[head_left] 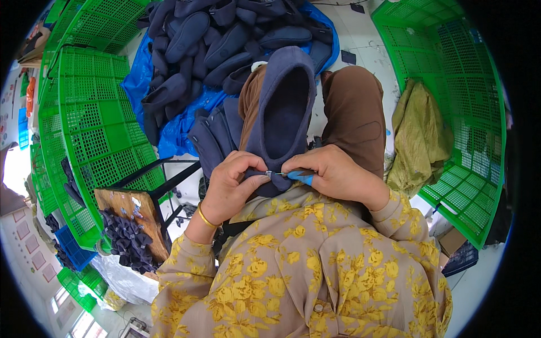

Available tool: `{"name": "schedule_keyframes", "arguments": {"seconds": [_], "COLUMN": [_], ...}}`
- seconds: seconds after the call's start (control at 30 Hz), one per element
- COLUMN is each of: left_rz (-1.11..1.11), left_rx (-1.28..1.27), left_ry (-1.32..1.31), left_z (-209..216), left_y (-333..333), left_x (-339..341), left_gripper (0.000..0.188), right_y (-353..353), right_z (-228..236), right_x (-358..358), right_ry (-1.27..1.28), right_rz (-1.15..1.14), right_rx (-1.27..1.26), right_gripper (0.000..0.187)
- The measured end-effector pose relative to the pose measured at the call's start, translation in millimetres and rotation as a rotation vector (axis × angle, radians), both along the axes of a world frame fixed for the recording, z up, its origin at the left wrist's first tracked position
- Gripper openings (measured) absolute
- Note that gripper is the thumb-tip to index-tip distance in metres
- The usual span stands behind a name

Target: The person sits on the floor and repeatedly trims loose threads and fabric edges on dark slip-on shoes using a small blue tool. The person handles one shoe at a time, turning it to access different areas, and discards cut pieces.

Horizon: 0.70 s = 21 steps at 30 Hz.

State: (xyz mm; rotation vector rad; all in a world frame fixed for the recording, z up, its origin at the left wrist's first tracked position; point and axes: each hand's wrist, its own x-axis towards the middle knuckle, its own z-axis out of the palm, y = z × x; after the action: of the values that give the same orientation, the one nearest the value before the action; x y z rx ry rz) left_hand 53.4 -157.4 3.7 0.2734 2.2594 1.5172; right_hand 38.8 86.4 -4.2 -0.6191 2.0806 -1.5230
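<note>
A dark navy slipper lies across my lap, its oval opening facing up and its near end toward me. At that near end my left hand pinches thumb and forefinger on the slipper's edge, where a small pale, shiny bit shows. Right beside it, my right hand is closed on a thin needle whose tip points at the left fingertips. A blue wrap covers part of a right finger. Whatever lies under the fingertips is hidden.
Many navy slippers are heaped on a blue plastic sheet ahead. Green crates stand left, another green crate right with an olive sack. Dark fabric bows lie on a wooden stool at left.
</note>
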Motion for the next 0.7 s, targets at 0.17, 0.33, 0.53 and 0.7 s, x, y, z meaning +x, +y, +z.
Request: {"name": "schedule_keyframes", "arguments": {"seconds": [0.17, 0.33, 0.53, 0.7], "left_rz": [0.001, -0.002, 0.019, 0.008], "left_rx": [0.031, 0.041, 0.044, 0.056], "left_ry": [-0.009, -0.035, -0.042, -0.021], "left_z": [-2.9, -2.5, -0.9, -3.8], "left_y": [0.0, -0.7, 2.5, 3.0], "left_x": [1.7, 2.8, 2.9, 2.5], "left_gripper": [0.016, 0.016, 0.017, 0.017], "right_y": [-1.7, 0.6, -3.3, -7.3], "right_z": [2.5, 3.6, -0.1, -1.2], "right_x": [-0.8, -2.5, -0.9, 1.7], "right_ry": [0.062, 0.062, 0.091, 0.051], "right_rz": [0.032, 0.069, 0.059, 0.038], "right_rx": [0.057, 0.087, 0.075, 0.082], "right_gripper": [0.038, 0.038, 0.037, 0.038]}}
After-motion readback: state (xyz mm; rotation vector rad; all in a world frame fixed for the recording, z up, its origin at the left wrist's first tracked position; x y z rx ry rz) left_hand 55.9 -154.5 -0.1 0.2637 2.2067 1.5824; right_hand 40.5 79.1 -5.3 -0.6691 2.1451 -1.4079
